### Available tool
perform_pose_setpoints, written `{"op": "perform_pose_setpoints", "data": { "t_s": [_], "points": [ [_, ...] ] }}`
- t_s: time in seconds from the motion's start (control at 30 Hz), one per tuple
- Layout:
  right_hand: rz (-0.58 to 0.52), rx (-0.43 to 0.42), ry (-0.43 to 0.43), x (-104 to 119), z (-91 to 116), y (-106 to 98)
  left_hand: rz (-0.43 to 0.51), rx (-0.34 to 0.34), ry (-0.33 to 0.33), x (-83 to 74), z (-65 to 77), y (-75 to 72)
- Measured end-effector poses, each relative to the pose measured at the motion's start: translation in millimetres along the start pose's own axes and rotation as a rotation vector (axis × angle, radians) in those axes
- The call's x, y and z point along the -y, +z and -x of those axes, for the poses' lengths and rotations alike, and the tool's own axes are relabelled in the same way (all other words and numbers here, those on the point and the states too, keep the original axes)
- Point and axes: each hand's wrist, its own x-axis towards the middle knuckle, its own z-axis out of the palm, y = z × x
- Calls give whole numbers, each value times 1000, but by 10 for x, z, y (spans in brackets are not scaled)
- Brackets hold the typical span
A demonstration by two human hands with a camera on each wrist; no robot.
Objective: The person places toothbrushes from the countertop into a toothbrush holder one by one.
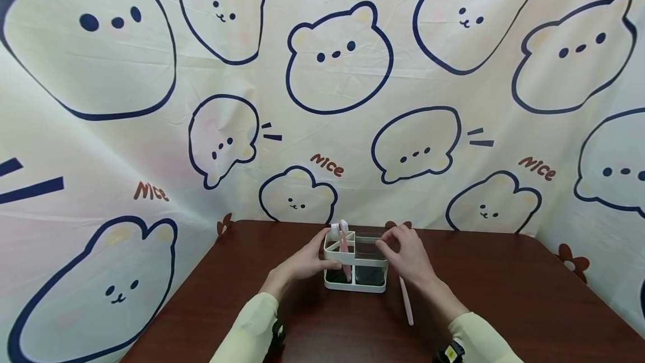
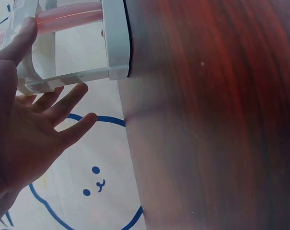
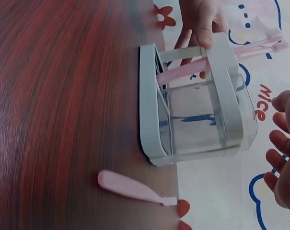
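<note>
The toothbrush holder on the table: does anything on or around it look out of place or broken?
A pink stick, apparently a toothbrush, lies loose on the table right of the holder, while two pink toothbrushes lean inside it. I see no breakage.

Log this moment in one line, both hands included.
left hand: grips holder; right hand: near cup, holding nothing; two brushes: in holder; third brush: on table

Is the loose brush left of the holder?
No, in the head view the brush lies on the table, right of the holder.
</note>
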Motion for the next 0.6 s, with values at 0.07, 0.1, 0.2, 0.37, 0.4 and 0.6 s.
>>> {"op": "perform_pose_setpoints", "data": {
  "t_s": [0.07,0.1,0.2,0.37,0.4,0.6],
  "points": [
    [17,1,8,-29,2,-16,-1,0,-1,-1,-3,-2],
    [22,5,13,-45,5,-22,-4,-1,-2,-1,-3,-3],
    [33,3,29,-100,20,-27,-8,-4,-6,-1,-5,-6],
    [25,27,61,-196,67,-42,-9,-6,-8,9,-9,0],
    [21,37,75,-215,76,-51,-9,-5,-9,11,-10,2],
    [29,102,174,-347,92,-124,-10,-3,-14,7,-17,-1]
  ]
}}
